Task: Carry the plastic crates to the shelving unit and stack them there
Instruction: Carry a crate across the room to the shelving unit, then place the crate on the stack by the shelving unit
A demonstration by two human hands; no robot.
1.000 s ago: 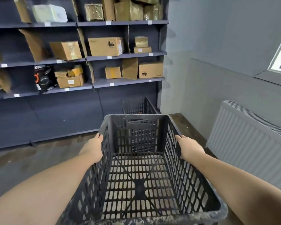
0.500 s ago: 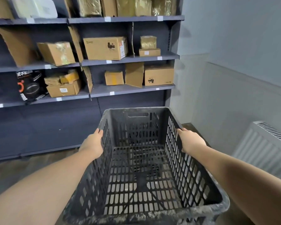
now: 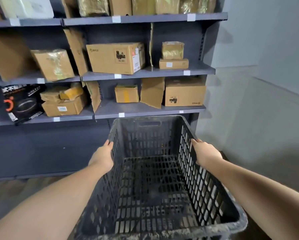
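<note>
You've got the black plastic crate (image 3: 155, 179) held up in front of you, your left hand (image 3: 102, 157) gripping its left rim and your right hand (image 3: 205, 155) gripping the right one. Just past its far wall sits the grey shelving unit (image 3: 145, 110), loaded with cardboard boxes (image 3: 114, 58).

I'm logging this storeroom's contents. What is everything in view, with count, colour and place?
plastic crate: one, black, empty, held in front of the shelving
shelving unit: one, dark grey, along the back wall
cardboard boxes: many, brown, some wrapped in film, spread over the shelves
black printed box: one, lowest shelf, far left
wall: pale grey, right
floor: brown, below the shelving
hands: left and right, gripping the crate's side rims
</note>
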